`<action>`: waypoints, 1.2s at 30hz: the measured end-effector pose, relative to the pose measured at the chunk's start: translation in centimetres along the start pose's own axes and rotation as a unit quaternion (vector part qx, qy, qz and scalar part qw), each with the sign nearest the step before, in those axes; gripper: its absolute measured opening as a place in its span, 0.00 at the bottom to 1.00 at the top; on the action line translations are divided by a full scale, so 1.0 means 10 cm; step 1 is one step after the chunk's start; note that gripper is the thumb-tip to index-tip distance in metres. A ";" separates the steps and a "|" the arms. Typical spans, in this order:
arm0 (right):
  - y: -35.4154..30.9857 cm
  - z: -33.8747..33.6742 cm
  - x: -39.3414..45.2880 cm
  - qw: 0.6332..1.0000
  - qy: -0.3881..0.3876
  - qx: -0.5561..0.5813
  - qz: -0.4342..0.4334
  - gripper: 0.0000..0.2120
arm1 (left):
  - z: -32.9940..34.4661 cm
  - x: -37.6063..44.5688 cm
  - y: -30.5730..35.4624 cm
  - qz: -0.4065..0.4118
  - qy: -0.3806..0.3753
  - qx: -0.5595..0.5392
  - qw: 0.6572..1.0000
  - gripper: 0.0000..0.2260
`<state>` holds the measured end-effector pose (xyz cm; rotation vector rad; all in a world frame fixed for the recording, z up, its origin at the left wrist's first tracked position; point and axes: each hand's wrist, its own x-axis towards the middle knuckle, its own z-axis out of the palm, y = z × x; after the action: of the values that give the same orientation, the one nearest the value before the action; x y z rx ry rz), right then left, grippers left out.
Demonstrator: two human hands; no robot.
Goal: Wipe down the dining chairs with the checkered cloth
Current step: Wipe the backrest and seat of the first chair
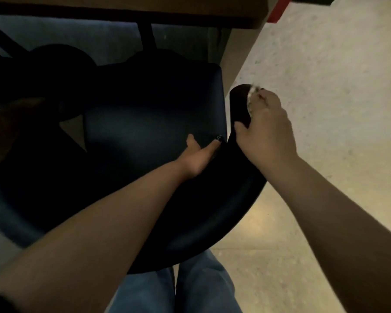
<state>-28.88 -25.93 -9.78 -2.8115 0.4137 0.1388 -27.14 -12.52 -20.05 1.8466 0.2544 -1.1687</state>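
- The dining chair (145, 123) is the landmark: a dark seat pushed part way under the wooden counter (145, 10), with a curved dark backrest (212, 218) sweeping round on the person's side.
- At the right-hand tip of that backrest, the right hand (266, 132) holds the checkered cloth (251, 98). Its fingers are curled round the rail end with the cloth bunched beneath them; only a pale, blurred edge of fabric shows above the knuckles.
- The left hand (196, 159) lies at the seat's rear right corner, just inside the backrest. One straight finger and the thumb press on the seat, gripping nothing, and seem to steady the chair.
- Likely step: wiping the end of the backrest.
- Risk: so little cloth shows that bare fingers, not fabric, may be rubbing the rail, leaving smears.
- Risk: a hard stroke off the rounded tip could let the hand slip away from the chair, or drop the cloth to the pale floor (325, 64) beside it.
- Risk: the seat is deep in shadow, so patches could be missed.
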 end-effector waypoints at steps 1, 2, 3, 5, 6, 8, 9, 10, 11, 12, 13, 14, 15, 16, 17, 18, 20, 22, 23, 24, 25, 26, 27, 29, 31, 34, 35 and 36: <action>0.02 -0.01 0.03 0.999 -0.003 0.022 0.031 0.33 | 0.05 0.03 0.00 -0.006 -0.018 -0.004 1.000 0.50; 0.05 -0.02 0.07 0.997 -0.013 0.044 0.062 0.34 | 0.07 0.07 -0.01 -0.010 -0.039 0.008 0.999 0.53; 0.09 -0.03 0.12 0.993 -0.033 0.068 0.093 0.32 | 0.07 0.11 -0.03 -0.008 -0.068 0.018 0.997 0.54; 0.17 -0.06 0.24 0.974 -0.095 0.126 0.160 0.23 | 0.06 0.18 -0.09 -0.015 -0.136 -0.015 0.991 0.50; 0.21 -0.07 0.30 0.957 -0.122 0.178 0.195 0.19 | 0.06 0.20 -0.13 -0.028 -0.159 -0.042 0.986 0.47; 0.26 -0.10 0.38 0.900 -0.180 0.306 0.253 0.17 | 0.04 0.22 -0.18 -0.040 -0.192 -0.068 0.978 0.40; 0.28 -0.11 0.38 0.878 -0.197 0.347 0.265 0.16 | 0.04 0.23 -0.20 -0.038 -0.201 -0.069 0.976 0.37; 0.30 -0.11 0.39 0.868 -0.207 0.367 0.265 0.17 | 0.04 0.24 -0.20 -0.033 -0.198 -0.067 0.977 0.35; 0.32 -0.11 0.40 0.865 -0.212 0.373 0.260 0.17 | 0.03 0.24 -0.20 -0.030 -0.186 -0.062 0.980 0.34; 0.34 -0.11 0.41 0.866 -0.215 0.374 0.254 0.18 | 0.02 0.22 -0.18 -0.032 -0.177 -0.058 0.982 0.36; 0.35 -0.11 0.41 0.867 -0.215 0.374 0.249 0.18 | 0.02 0.21 -0.16 -0.034 -0.172 -0.056 0.983 0.39; 0.35 -0.12 0.41 0.868 -0.215 0.374 0.245 0.18 | 0.02 0.21 -0.17 -0.033 -0.167 -0.056 0.984 0.41; 0.35 -0.14 0.39 0.869 -0.216 0.373 0.243 0.18 | 0.03 0.20 -0.18 -0.029 -0.162 -0.055 0.985 0.42; 0.36 -0.14 0.37 0.870 -0.218 0.370 0.242 0.17 | 0.04 0.19 -0.19 -0.024 -0.157 -0.052 0.986 0.43; 0.36 -0.16 0.34 0.871 -0.222 0.365 0.241 0.15 | 0.05 0.17 -0.21 -0.025 -0.156 -0.050 0.986 0.44; 0.37 -0.16 0.30 0.873 -0.227 0.360 0.240 0.13 | 0.07 0.15 -0.23 -0.031 -0.160 -0.048 0.985 0.44; 0.44 -0.18 0.20 0.875 -0.229 0.353 0.238 0.10 | 0.16 0.07 -0.29 -0.050 -0.180 -0.050 0.981 0.43; 0.52 -0.20 0.07 0.879 -0.226 0.346 0.239 0.11 | 0.29 -0.05 -0.34 -0.055 -0.197 -0.075 0.976 0.39; 0.56 -0.21 -0.01 0.880 -0.226 0.341 0.241 0.11 | 0.35 -0.10 -0.38 -0.052 -0.195 -0.088 0.975 0.37; 0.60 -0.21 -0.08 0.882 -0.227 0.335 0.242 0.11 | 0.42 -0.15 -0.41 -0.051 -0.189 -0.095 0.976 0.36; 0.63 -0.22 -0.16 0.884 -0.228 0.328 0.244 0.11 | 0.47 -0.20 -0.44 -0.053 -0.188 -0.101 0.975 0.36; 0.66 -0.22 -0.24 0.886 -0.230 0.320 0.246 0.11 | 0.53 -0.25 -0.47 -0.063 -0.198 -0.107 0.972 0.36; 0.69 -0.22 -0.31 0.886 -0.234 0.316 0.248 0.11 | 0.57 -0.29 -0.51 -0.075 -0.214 -0.113 0.967 0.37; 0.74 -0.20 -0.46 0.884 -0.238 0.314 0.251 0.12 | 0.65 -0.37 -0.57 -0.090 -0.230 -0.116 0.962 0.39; 0.78 -0.17 -0.60 0.885 -0.239 0.310 0.253 0.12 | 0.72 -0.43 -0.64 -0.098 -0.213 -0.101 0.967 0.41; 0.83 -0.11 -0.79 0.883 -0.246 0.308 0.257 0.12 | 0.82 -0.49 -0.76 -0.106 -0.194 -0.050 0.974 0.43; 0.85 -0.10 -0.84 0.881 -0.247 0.310 0.259 0.12 | 0.85 -0.51 -0.79 -0.108 -0.194 -0.037 0.974 0.44; 0.86 -0.09 -0.89 0.879 -0.248 0.313 0.261 0.13 | 0.87 -0.53 -0.82 -0.108 -0.197 -0.031 0.974 0.45</action>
<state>-39.85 -31.73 -10.12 -1.8807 0.8876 0.6851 -40.10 -13.19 -21.72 1.5204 0.2658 -1.6292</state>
